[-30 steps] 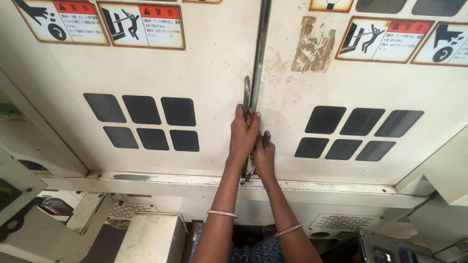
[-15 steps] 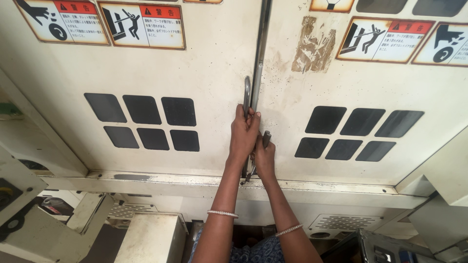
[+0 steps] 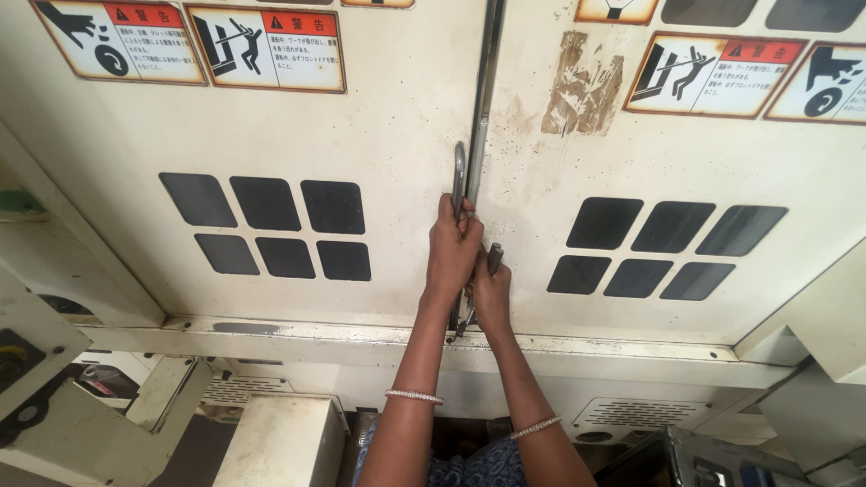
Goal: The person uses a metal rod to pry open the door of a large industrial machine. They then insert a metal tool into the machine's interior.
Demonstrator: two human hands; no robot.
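Left hand: fingers clenched on left door's bright metal bar handle. Right hand, at five o'clock: fingers grasping right door's darker handle, bracing cream doors.

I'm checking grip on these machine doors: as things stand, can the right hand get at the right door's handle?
Probably yes. The right hand is already wrapped on the right door handle beside the seam, just below the left hand, which grips the left door handle. Nothing visible lies between hand and handle.
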